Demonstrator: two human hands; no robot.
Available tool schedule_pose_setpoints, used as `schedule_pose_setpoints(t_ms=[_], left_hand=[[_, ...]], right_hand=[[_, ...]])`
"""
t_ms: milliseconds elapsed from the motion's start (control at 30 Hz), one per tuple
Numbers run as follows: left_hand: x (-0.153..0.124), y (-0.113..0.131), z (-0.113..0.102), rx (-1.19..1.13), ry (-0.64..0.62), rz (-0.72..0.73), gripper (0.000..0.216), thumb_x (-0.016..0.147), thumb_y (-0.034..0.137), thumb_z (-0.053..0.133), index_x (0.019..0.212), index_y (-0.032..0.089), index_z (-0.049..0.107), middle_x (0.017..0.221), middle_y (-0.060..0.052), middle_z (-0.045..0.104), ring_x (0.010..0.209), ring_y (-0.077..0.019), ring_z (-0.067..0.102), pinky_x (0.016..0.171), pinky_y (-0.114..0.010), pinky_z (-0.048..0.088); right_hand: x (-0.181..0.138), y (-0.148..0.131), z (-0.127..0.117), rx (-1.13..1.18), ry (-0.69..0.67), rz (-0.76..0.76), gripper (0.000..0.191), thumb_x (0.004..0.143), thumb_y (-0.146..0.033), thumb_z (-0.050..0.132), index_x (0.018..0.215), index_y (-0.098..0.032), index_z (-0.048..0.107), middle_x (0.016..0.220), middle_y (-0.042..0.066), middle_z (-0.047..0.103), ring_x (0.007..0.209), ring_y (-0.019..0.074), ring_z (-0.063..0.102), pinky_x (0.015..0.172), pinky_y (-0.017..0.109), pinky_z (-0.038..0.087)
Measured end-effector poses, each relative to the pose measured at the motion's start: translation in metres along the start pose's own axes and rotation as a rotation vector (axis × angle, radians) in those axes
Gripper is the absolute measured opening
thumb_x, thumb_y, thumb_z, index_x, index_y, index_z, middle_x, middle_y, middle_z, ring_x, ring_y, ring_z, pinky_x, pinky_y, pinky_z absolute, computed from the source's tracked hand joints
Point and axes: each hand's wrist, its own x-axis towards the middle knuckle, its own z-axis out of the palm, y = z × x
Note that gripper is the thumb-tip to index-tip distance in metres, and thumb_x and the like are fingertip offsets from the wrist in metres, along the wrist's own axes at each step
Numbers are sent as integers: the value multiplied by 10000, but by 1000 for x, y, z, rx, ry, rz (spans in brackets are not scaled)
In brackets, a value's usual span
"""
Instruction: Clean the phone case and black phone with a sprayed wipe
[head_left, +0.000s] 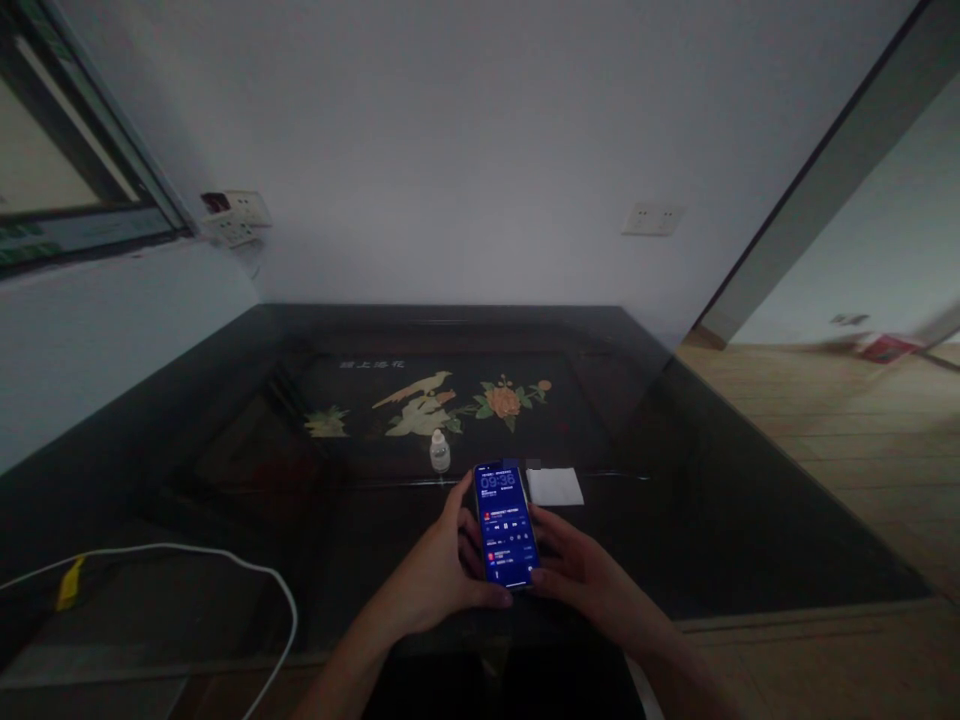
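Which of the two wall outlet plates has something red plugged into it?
The left outlet plate by the window; the right outlet plate on the back wall shows nothing plugged in.

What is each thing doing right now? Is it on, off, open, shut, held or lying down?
Phone: screen lit, held upright-tilted in both hands.
Left hand: gripping the phone's left edge.
Right hand: gripping the phone's right edge.
Bottle: standing upright, capped.
Paper: lying flat on the table.
Cable: lying loose, curved.

Both forearms are extending forward and converging at centre. The left hand point(442, 570) and right hand point(577, 570) are curling inward, fingers closing in a shared grip.
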Motion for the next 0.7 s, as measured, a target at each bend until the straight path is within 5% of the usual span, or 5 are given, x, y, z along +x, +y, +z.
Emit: schedule_pose_setpoints(t_ms=[400, 700], left_hand=[[19, 15, -3, 155, -1, 8, 1428, 558, 191, 953, 1640, 281, 25, 1048, -66, 662, 779, -215, 702, 690, -345, 567], [27, 19, -4, 229, 7, 67, 1128, 483, 223, 970, 1479, 261, 442, 1102, -52, 697, 908, -241, 700, 823, -385, 576]], right_hand=[[25, -7, 3, -205, 247, -65, 779, 865, -525, 749, 1519, -222, 454, 1181, 104, 760, 1140, 297, 705, 1030, 489, 525], [32, -5, -2, -530, 393, -86, 579, 869, -508, 718, 1356, -204, 639, 1185, 108, 758, 1043, 296, 728, 924, 445, 582]])
